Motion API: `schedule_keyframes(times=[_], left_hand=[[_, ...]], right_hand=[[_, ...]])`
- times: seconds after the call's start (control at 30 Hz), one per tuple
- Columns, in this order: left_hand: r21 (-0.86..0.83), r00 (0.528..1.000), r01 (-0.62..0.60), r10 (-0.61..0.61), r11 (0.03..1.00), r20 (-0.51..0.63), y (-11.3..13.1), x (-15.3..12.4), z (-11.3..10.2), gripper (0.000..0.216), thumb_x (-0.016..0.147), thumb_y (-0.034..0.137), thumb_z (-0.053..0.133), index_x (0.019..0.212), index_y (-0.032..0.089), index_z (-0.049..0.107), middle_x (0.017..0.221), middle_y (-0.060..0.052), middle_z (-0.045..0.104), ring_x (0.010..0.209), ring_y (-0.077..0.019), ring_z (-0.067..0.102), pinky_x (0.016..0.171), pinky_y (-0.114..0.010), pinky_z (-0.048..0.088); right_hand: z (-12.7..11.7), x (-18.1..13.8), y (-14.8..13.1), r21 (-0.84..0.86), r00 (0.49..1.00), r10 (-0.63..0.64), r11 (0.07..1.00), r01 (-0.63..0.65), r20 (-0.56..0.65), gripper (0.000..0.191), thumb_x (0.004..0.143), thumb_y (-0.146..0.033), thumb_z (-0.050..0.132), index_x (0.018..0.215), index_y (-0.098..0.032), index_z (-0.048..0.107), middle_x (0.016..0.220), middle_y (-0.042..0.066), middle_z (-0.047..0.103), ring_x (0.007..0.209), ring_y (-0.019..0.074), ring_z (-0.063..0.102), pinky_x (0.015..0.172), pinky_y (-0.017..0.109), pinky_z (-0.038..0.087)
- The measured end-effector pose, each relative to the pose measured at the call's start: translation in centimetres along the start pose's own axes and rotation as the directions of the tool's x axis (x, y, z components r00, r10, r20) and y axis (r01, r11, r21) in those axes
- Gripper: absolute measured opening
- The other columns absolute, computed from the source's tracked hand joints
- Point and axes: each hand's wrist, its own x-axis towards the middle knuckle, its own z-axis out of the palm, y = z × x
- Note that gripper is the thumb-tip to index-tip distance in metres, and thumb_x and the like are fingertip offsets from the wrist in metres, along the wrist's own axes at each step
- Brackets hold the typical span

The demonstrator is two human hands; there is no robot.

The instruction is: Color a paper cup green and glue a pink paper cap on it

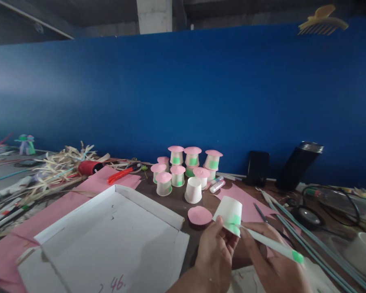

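In my left hand [215, 250] is a white paper cup [229, 208], held upside down and tilted, with a bright green patch near its rim. My right hand [270, 260] grips a white marker [265, 239] with a green end; its tip meets the green patch. Just beyond my left hand lies a round pink paper disc [199, 215]. Behind it, a plain white cup [194, 191] stands upside down. Several more upturned cups with green patches carry pink paper discs [164, 177], some of them stacked.
A white cardboard box lid [110, 232] lies at left over pink paper [49, 221]. Red-handled scissors [120, 175], a red spool [90, 167] and tangled strips [64, 167] are behind. To the right are scissors [260, 212], a black phone [258, 168], a dark flask [299, 167] and cables.
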Motion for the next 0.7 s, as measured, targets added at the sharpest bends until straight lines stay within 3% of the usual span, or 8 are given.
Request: schedule_keyframes(times=[0.13,0.3,0.43,0.6,0.7], left_hand=[[-0.002,0.998,0.008,-0.008,1.000,-0.061,-0.04,0.23,-0.12,0.016,0.083,0.025,0.053,0.088,0.012,0.060,0.082,-0.008,0.066,0.078,-0.0168,0.062,0.078,-0.028,0.045],[-0.002,1.000,-0.008,0.008,1.000,-0.010,-0.01,0.36,-0.25,0.021,0.082,0.026,0.054,0.096,0.011,0.059,0.092,-0.010,0.067,0.086,-0.0180,0.062,0.082,-0.029,0.046],[-0.009,1.000,-0.001,0.001,1.000,-0.014,0.00,0.45,-0.47,0.026,0.082,0.029,0.053,0.099,0.010,0.059,0.094,-0.011,0.067,0.086,-0.0178,0.062,0.081,-0.028,0.046],[-0.023,1.000,0.002,-0.001,1.000,0.015,-0.03,0.46,-0.54,0.026,0.082,0.027,0.054,0.101,0.010,0.059,0.095,-0.011,0.067,0.089,-0.0198,0.062,0.083,-0.030,0.046],[-0.031,1.000,0.007,-0.007,0.999,-0.016,0.01,0.31,-0.33,0.023,0.083,0.028,0.053,0.098,0.012,0.059,0.092,-0.009,0.068,0.087,-0.0189,0.063,0.082,-0.030,0.046]], right_hand=[[0.13,-0.23,0.37,0.021,0.995,0.006,1.000,-0.008,0.095,0.016,0.088,-0.032,0.048,0.095,-0.021,0.058,0.088,0.005,0.066,0.082,0.0176,0.065,0.069,0.026,0.052],[0.23,-0.34,0.43,0.020,0.998,0.032,0.999,-0.033,0.045,0.016,0.088,-0.032,0.049,0.096,-0.021,0.058,0.089,0.006,0.066,0.085,0.0189,0.064,0.073,0.028,0.051],[0.05,-0.11,0.09,0.040,0.992,0.055,0.997,-0.060,0.112,0.018,0.089,-0.034,0.047,0.093,-0.021,0.059,0.087,0.005,0.067,0.079,0.0174,0.066,0.067,0.025,0.052],[-0.08,0.00,0.07,-0.020,0.997,0.069,0.997,-0.068,0.040,0.021,0.088,-0.036,0.047,0.092,-0.021,0.061,0.088,0.006,0.068,0.082,0.0191,0.066,0.069,0.026,0.052],[-0.06,-0.11,0.13,-0.009,0.993,0.068,0.998,-0.067,0.098,0.019,0.088,-0.036,0.047,0.092,-0.022,0.060,0.086,0.005,0.068,0.077,0.0178,0.066,0.065,0.025,0.052]])
